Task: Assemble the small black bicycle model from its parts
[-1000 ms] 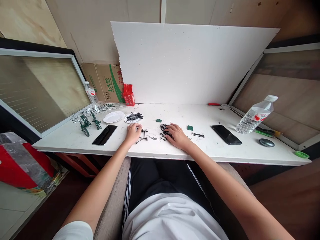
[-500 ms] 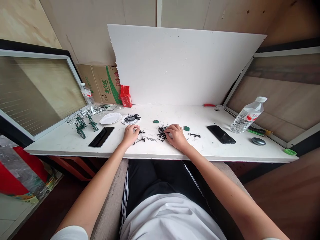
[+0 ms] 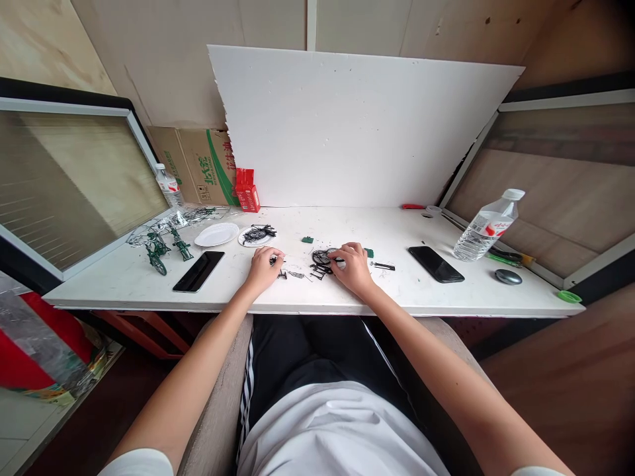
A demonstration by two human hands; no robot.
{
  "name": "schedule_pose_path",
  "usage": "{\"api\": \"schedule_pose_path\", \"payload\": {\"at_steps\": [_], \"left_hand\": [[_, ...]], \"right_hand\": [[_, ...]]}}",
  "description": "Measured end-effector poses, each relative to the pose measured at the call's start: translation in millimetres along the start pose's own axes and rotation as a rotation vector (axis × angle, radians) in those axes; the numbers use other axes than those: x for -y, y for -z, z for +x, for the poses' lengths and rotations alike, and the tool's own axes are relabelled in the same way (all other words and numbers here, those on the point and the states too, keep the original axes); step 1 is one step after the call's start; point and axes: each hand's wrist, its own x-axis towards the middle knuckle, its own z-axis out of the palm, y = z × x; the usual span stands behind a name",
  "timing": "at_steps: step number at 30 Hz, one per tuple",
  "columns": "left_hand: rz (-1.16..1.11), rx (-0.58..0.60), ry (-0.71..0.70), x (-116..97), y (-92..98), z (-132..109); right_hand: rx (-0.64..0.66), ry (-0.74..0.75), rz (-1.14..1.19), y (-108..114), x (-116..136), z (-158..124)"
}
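My left hand (image 3: 264, 267) rests on the white table with its fingers curled round a small black plastic part, mostly hidden; a dark end of it (image 3: 282, 274) pokes out below the fingertips. My right hand (image 3: 352, 268) bends over a cluster of black plastic parts (image 3: 321, 270), among them a round wheel-like piece (image 3: 325, 256). Thumb and fingers close on a dark piece at the cluster's right edge, too covered to name exactly. Between the hands lies a thin black lattice piece (image 3: 296, 274). A black strip (image 3: 383, 266) lies right of my right hand.
Green bicycle models (image 3: 157, 254) stand at left, near a phone (image 3: 198, 272) and a white plate (image 3: 217, 234). Black parts fill a second plate (image 3: 258, 234). Green blocks (image 3: 308, 239) lie behind my hands. At right are another phone (image 3: 436, 264) and a water bottle (image 3: 486, 228).
My left hand has shifted slightly right and now covers most of the black frame part that showed beside it. My right hand stays by the cluster. The whole view has drifted slightly.
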Motion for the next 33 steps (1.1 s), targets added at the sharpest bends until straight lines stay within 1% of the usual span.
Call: {"api": "schedule_pose_path", "payload": {"at_steps": [3, 5, 10, 13, 16, 18, 19, 21, 23, 25, 28, 30, 33], "left_hand": [[-0.021, -0.014, 0.008, 2, 1.2, 0], [-0.037, -0.019, 0.008, 3, 1.5, 0], [-0.070, -0.030, 0.025, 4, 1.8, 0], [-0.056, -0.052, -0.022, -1, 5.0, 0], [-0.020, -0.082, -0.144, -16, 9.0, -1], [-0.017, -0.051, -0.206, -32, 9.0, -4], [-0.034, -0.016, -0.216, -40, 7.6, -6], [-0.064, 0.089, -0.205, -55, 1.7, -12], [-0.071, 0.183, -0.213, -64, -6.7, -18], [-0.066, 0.208, -0.223, -68, -14.6, -24], [-0.053, 0.178, -0.230, -65, -21.4, -28], [-0.051, 0.151, -0.216, -61, -22.5, -28], [-0.075, 0.154, -0.174, -56, -22.2, -26]], "right_hand": [[0.014, -0.018, 0.027, 0, -2, -1], [0.002, -0.028, 0.062, 1, -3, -1], [-0.134, -0.017, 0.170, 5, -4, 2], [-0.163, -0.037, 0.255, 7, -5, 3], [-0.130, 0.002, 0.329, 7, -5, 3], [-0.094, 0.085, 0.352, 6, -3, 2], [-0.075, 0.132, 0.355, 6, -2, 2], [-0.034, 0.215, 0.352, 6, 2, 1], [0.009, 0.276, 0.343, 7, 6, 0], [0.037, 0.317, 0.331, 8, 9, 0], [0.035, 0.319, 0.308, 10, 11, -1], [0.043, 0.278, 0.287, 11, 10, -1], [0.121, 0.161, 0.212, 13, 10, -1]]}}
